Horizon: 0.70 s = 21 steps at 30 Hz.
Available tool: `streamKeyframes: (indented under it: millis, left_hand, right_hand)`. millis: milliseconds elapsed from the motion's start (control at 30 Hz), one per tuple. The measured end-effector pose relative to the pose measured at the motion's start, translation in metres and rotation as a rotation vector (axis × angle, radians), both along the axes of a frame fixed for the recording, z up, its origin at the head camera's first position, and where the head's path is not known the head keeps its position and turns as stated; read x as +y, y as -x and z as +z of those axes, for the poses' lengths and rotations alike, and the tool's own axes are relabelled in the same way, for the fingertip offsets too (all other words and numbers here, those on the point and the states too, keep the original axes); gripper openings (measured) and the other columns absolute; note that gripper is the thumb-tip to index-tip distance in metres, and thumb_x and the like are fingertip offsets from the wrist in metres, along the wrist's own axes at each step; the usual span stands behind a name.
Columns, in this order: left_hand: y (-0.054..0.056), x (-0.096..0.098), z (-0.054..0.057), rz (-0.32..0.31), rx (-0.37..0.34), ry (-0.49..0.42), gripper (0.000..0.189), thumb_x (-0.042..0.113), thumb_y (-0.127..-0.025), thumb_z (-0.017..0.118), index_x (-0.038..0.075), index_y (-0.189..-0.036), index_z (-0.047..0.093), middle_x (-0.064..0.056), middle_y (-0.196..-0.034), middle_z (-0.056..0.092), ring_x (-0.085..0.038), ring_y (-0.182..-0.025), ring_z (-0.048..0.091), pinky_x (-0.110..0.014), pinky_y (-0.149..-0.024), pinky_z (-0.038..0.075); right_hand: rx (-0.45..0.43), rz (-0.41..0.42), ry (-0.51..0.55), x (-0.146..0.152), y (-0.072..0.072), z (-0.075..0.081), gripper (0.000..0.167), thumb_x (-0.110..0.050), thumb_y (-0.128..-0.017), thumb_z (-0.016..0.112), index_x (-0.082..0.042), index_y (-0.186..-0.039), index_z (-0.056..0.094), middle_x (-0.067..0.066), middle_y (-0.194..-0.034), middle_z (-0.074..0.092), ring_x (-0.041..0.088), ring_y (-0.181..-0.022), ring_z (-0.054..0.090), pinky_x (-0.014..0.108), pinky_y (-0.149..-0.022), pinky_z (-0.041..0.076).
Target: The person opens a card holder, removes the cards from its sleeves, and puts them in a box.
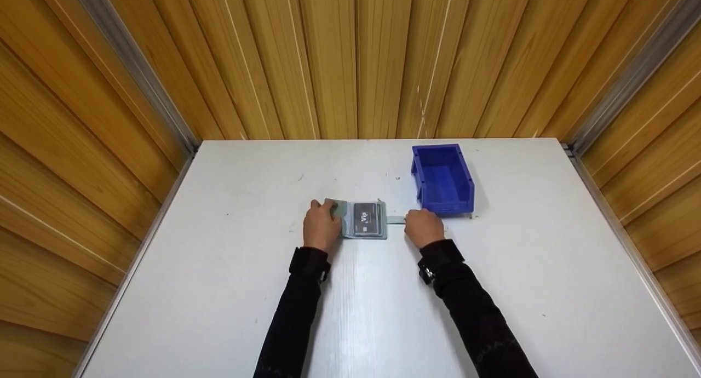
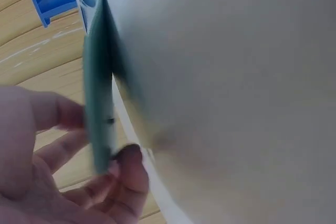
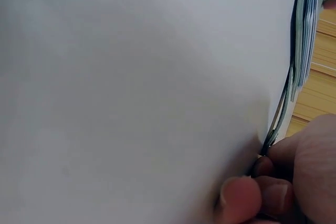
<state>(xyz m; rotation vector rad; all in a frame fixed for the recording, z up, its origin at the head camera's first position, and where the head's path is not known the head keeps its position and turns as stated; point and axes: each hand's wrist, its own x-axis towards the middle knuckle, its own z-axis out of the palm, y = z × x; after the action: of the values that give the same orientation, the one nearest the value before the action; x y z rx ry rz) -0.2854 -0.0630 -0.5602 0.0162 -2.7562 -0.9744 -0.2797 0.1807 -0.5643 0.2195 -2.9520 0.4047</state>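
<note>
Both hands are on the open green card holder (image 1: 342, 209), one at either end of it, and each has a grasp. Left hand (image 1: 321, 227) grips the left cover, which the left wrist view shows between thumb and fingers; right hand (image 1: 424, 228) pinches the far-right end of the narrow strap (image 1: 395, 220), its fingertips partly hidden in the head view.

Taken with its strap, the holder has its long axis running left to right, straight across from one hand to the other. Its body lies between them but nearer the left hand, which touches it; the right hand is apart from the body, joined to it only by the strap. A dark card printed "Vip" (image 1: 367, 219) sits in the right half, its own long side running near to far.

On the far right, the blue plastic bin (image 1: 444, 186) stands with its near edge just beside the right hand's knuckles; whether they touch I cannot tell. That makes the bin the tightest limit for the right hand. The far edge of the white tabletop (image 1: 191, 290) is well beyond the holder, before the wooden wall (image 1: 328, 60), and the widest room looks to be left and near.
</note>
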Motion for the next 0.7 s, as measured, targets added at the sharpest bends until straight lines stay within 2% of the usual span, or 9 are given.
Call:
streamKeyframes:
  millis: [300,600,700]
  left_hand:
    - [-0.0019,0.0007,0.0027,0.023,-0.012,0.070,0.032,-0.002,-0.084,0.068,0.001,-0.115,0.077,-0.023,-0.107,0.066,-0.040,-0.093,0.064,-0.050,-0.084,0.053]
    - [-0.0022,0.0027,0.0055,0.030,-0.032,0.088,0.033,-0.001,-0.083,0.068,0.001,-0.115,0.076,-0.023,-0.109,0.065,-0.040,-0.094,0.063,-0.050,-0.084,0.053]
    - [-0.0021,0.0026,0.0032,0.035,-0.045,0.093,0.034,0.000,-0.084,0.068,0.001,-0.116,0.076,-0.023,-0.109,0.065,-0.040,-0.095,0.063,-0.050,-0.085,0.053]
  right_hand:
    - [-0.065,-0.018,0.010,0.0007,0.0032,-0.0003,0.015,-0.001,-0.088,0.064,0.005,-0.078,0.074,0.024,-0.077,0.074,0.045,-0.076,0.073,0.057,-0.065,0.060]
    - [-0.010,0.037,-0.046,0.0011,0.0014,-0.0001,0.014,0.001,-0.087,0.065,0.007,-0.076,0.072,0.023,-0.073,0.071,0.045,-0.074,0.072,0.056,-0.066,0.059]
    - [-0.003,0.022,-0.006,-0.0019,0.0005,0.0006,0.017,-0.003,-0.092,0.063,0.009,-0.081,0.070,0.026,-0.076,0.071,0.046,-0.075,0.072,0.057,-0.067,0.059]
